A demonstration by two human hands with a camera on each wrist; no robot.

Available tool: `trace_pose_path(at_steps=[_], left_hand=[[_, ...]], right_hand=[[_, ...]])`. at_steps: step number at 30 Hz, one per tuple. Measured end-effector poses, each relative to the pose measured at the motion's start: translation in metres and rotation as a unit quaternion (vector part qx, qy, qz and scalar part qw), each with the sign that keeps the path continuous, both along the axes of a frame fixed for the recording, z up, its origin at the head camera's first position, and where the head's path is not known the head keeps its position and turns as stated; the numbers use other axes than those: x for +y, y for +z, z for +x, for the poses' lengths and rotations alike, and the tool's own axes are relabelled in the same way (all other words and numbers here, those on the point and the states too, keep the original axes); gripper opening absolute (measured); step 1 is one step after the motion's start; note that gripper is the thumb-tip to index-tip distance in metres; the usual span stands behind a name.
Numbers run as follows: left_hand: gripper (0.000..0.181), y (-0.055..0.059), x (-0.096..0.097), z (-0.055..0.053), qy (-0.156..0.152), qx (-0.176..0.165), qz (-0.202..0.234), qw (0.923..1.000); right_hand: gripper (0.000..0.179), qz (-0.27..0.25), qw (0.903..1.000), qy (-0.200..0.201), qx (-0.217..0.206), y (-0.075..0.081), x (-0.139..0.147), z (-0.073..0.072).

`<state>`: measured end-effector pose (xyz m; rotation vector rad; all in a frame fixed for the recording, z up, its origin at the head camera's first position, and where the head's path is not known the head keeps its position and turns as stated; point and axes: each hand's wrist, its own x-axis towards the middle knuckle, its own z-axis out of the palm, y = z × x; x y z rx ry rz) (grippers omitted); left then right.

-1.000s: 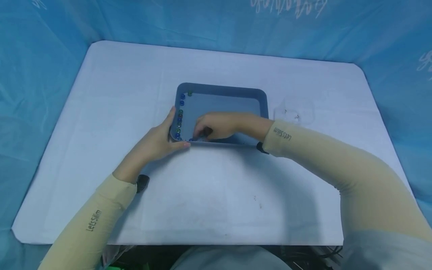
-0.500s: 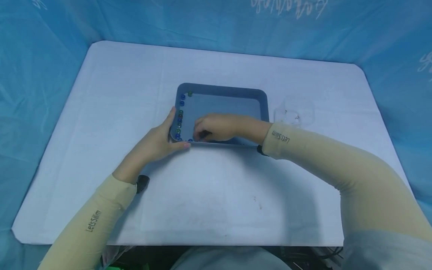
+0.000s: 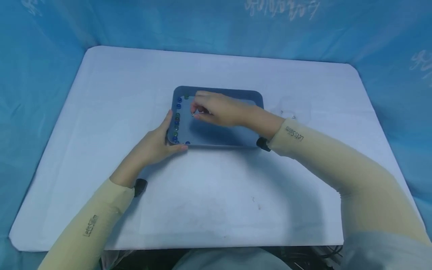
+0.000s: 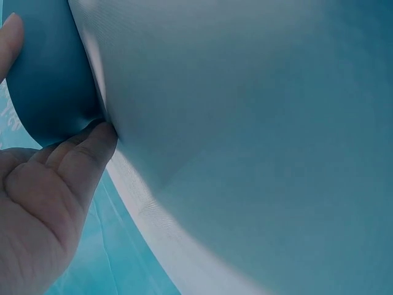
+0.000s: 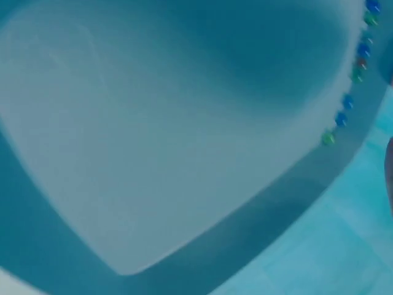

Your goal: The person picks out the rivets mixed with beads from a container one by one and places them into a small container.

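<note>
A grey-blue rectangular tray [image 3: 219, 144] lies on the white table. Blue, green and reddish glass marbles [image 3: 176, 128] line its left wall, with a blue marble [image 3: 187, 143] near the front corner and a green marble [image 3: 186, 96] at the back. My left hand [image 3: 153, 146] rests around the front-left corner, thumb along the front wall and fingers along the left wall. In the left wrist view, its fingertips [image 4: 101, 138] touch the tray's outer side. Over the tray's left half my right hand [image 3: 217, 108] pinches a small marble [image 3: 193, 114] between thumb and fingertips; its colour is unclear.
Right of the tray stands a clear plastic box [image 3: 298, 107], partly behind the right forearm, with small items in it. Faint specks [image 3: 256, 202] mark the white tabletop [image 3: 202, 210] in front. Blue sheeting [image 3: 216, 26] hangs around the table.
My right hand has risen from the tray's front wall and moved back over the tray, a small marble now showing at its fingertips. The left hand keeps its place at the corner.
</note>
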<state>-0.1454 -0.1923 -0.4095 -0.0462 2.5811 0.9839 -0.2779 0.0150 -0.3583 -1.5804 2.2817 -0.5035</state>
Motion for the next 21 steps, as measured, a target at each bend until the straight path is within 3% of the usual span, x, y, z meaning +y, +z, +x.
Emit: trace_pose_path(at_steps=[6,13,21], left_hand=[[0.119,0.0,0.003,0.002,0.005,-0.001,-0.006,1.0],[0.119,-0.003,-0.002,0.002,0.006,-0.004,-0.016,0.9998],[0.12,-0.006,-0.002,0.003,0.001,0.002,-0.021,0.9998]], right_hand=[[0.024,-0.041,0.9974,-0.046,0.036,0.016,0.021,-0.001],[0.023,-0.063,0.9904,-0.104,0.066,0.022,0.058,-0.008],[0.02,-0.087,0.9622,-0.24,0.096,0.026,0.136,-0.014]])
